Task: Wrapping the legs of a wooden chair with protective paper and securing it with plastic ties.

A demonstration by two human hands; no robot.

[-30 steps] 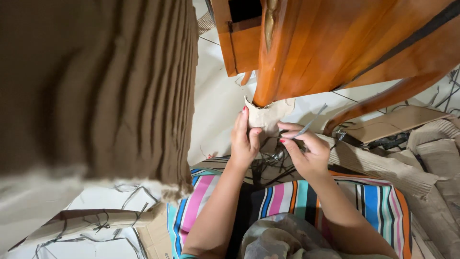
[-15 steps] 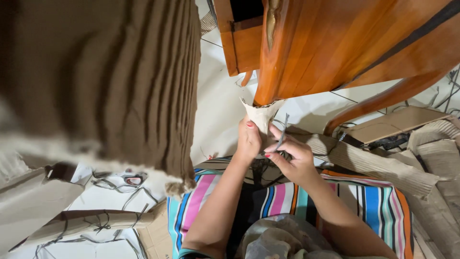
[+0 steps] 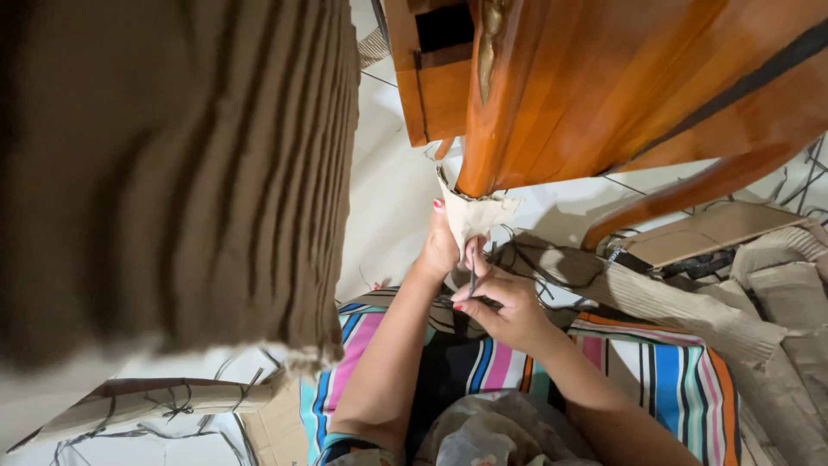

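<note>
A large polished wooden furniture piece [image 3: 621, 86] fills the upper right, its curved leg [image 3: 487, 129] coming down to a foot wrapped in a scrap of brown paper wrapping [image 3: 474, 216]. A ribbed sheet of corrugated cardboard [image 3: 172, 173] hangs across the left, and a striped cloth [image 3: 673, 380] covers the floor beneath the person's arms. The left hand [image 3: 440, 250] is nearer the leg, its grip pinching the wrapping just below the foot. The right hand [image 3: 509, 315] sits lower and slightly right, fingers closed around a thin dark blade [image 3: 473, 276], perhaps a small knife. The blade's long axis runs nearly upright, its tip pointing up into the wrapping, directly beneath the foot.
</note>
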